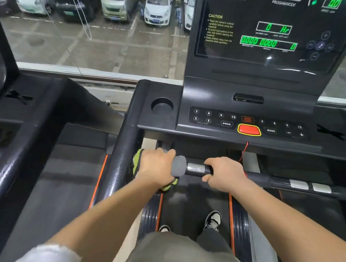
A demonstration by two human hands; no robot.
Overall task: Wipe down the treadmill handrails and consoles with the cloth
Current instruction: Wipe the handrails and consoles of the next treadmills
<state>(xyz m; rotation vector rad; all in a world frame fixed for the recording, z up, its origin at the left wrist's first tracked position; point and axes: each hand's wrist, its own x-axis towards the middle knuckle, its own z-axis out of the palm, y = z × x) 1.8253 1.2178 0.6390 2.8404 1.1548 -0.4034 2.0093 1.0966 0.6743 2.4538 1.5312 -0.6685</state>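
A black front handlebar (258, 178) runs across the treadmill below the console. My left hand (157, 166) grips a grey-and-green cloth (179, 165) wrapped round the bar near its left end. Green edges of the cloth show above and below that hand. My right hand (223, 173) grips the same bar just to the right, beside a silver pulse sensor (196, 167). Above the bar are the button panel (248, 123) and the lit display screen (267, 29). The left side handrail (121, 159) slopes down beside my left hand.
A cup holder (162, 105) sits left of the buttons. A red safety cord (244, 151) hangs from the red stop button (249, 130). A neighbouring treadmill (37, 128) stands at the left. My shoes (213, 221) stand on the belt. A window shows parked cars outside.
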